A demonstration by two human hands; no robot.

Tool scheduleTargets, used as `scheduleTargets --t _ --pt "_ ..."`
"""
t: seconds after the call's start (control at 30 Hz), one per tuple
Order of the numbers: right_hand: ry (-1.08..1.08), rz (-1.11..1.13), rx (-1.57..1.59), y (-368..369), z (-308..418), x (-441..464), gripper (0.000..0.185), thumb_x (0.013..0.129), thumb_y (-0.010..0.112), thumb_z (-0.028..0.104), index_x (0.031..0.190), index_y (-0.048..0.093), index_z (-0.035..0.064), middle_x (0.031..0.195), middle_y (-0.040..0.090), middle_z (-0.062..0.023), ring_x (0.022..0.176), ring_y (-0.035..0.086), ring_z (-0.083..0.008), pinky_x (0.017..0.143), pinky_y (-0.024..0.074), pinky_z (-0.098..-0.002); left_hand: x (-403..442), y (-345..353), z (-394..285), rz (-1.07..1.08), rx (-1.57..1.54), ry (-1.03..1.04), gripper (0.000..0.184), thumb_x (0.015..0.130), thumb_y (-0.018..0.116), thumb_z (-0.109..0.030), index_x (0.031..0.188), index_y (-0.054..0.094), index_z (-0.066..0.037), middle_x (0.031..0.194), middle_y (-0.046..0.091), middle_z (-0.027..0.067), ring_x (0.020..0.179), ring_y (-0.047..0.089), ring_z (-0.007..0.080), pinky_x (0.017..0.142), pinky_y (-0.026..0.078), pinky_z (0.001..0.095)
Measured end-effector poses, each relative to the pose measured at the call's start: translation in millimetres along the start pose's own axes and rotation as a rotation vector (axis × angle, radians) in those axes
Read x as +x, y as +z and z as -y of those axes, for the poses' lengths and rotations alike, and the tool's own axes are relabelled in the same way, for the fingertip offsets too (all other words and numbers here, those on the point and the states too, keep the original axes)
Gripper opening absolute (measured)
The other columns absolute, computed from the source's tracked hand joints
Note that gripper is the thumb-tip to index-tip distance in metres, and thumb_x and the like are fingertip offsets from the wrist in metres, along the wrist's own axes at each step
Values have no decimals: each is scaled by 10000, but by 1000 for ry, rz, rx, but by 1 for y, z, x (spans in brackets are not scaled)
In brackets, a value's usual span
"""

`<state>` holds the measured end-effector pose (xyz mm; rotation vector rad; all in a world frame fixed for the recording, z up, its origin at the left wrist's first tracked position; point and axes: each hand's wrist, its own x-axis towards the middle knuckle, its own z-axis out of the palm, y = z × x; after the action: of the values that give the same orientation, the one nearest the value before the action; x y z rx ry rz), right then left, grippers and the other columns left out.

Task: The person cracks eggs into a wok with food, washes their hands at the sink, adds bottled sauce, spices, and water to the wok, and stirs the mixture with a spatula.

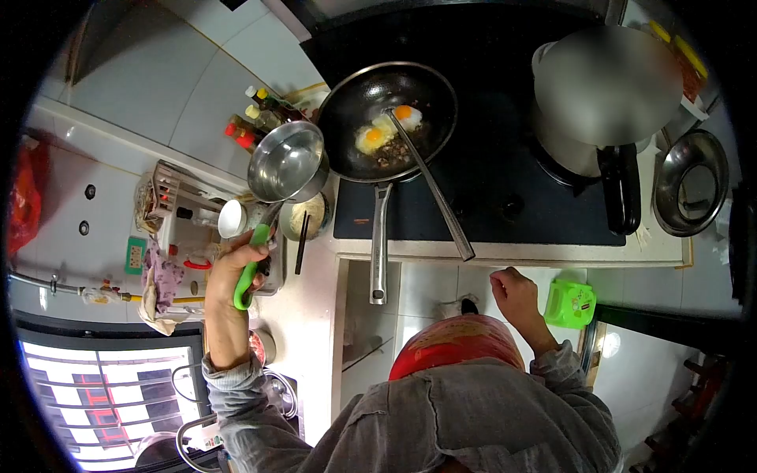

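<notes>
"Where's the saucepan (288, 164) from where you're standing?"

"Up off the counter (311, 335), just past the left hand (235, 272). Its green handle (261, 235) runs back into the fingers, and the bare metal bowl of it sits beyond them, farther from the body."

"Are those fingers tight on it?"

"They're closed round the handle, thumb laid across the near side. The far fingertips are tucked behind it, so I can't quite say how they press there."

"And the arm?"

"Left forearm reaches straight out from the grey sleeve (240, 394), wrist bent a little inward toward the stove (481, 217). The saucepan tilts so I can see its shiny inside."

"Is it touching the frying pan (339, 146)?"

"Its rim is right beside that one's left edge. From up here they seem to meet, but I wouldn't swear to it."

"What's in the frying pan?"

"Two eggs (374, 138) with orange yolks, some brown bits near them, and a long metal utensil (441, 209) leaning over the rim, its end out past the stove."

"The right hand (519, 298)?"

"Loosely fisted, fingers curled narrow, nothing showing in them. It hangs just off the counter's front edge, elbow bent, near the end of that utensil but apart from it."
</notes>
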<state>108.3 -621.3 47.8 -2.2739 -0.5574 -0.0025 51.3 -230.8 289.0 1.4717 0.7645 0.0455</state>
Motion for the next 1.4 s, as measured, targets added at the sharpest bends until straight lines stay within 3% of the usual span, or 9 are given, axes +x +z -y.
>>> scheduleTargets --t 0.47,0.67,0.87,1.0,1.07,1.2,1.4 --pt "8 -12 -45 -3 -16 -7 64 753 577 106 803 582 65 753 582 -125 645 582 -317 540 471 -397 26 23 -7 -139 209 -10 478 623 652 -55 1077 530 28 768 549 57 439 442 102 376 354 197" --pt "-8 -5 -74 -4 -23 -12 67 753 580 109 811 574 75 751 581 -123 638 581 -314 535 467 -400 22 13 -7 67 -19 -89 446 670 597 -87 1098 524 15 731 513 37 402 410 89 346 339 170" --pt "-34 47 -68 11 -19 -12 88 767 566 142 811 578 67 768 584 -131 646 579 -322 539 462 -413 -22 -28 25 86 -203 -47 484 668 521 -75 1140 500 29 657 469 15 367 369 71 302 304 171" --pt "-91 145 -84 24 2 -8 109 781 555 162 819 582 63 776 586 -139 675 576 -336 570 462 -417 -86 -48 53 -79 -299 49 556 628 524 -62 1162 462 81 516 432 37 312 354 81 287 290 179" --pt "-114 176 -94 31 17 -6 116 792 549 170 825 584 64 779 586 -136 695 575 -343 595 459 -421 -118 -70 74 -76 -324 102 568 612 531 -88 1149 474 88 587 501 42 322 393 79 295 303 168" --pt "-237 307 -74 67 36 -8 131 810 548 177 854 592 62 840 595 -123 745 583 -327 645 464 -396 -194 -96 119 -467 -221 61 503 624 543 -90 1109 536 44 762 552 21 439 417 43 355 338 142" --pt "-436 520 -36 106 90 -15 101 788 563 99 852 587 23 835 590 -126 755 582 -313 627 456 -377 -270 -146 203 -741 -354 -3 471 639 576 -73 1099 538 19 677 543 8 438 446 38 361 342 143"
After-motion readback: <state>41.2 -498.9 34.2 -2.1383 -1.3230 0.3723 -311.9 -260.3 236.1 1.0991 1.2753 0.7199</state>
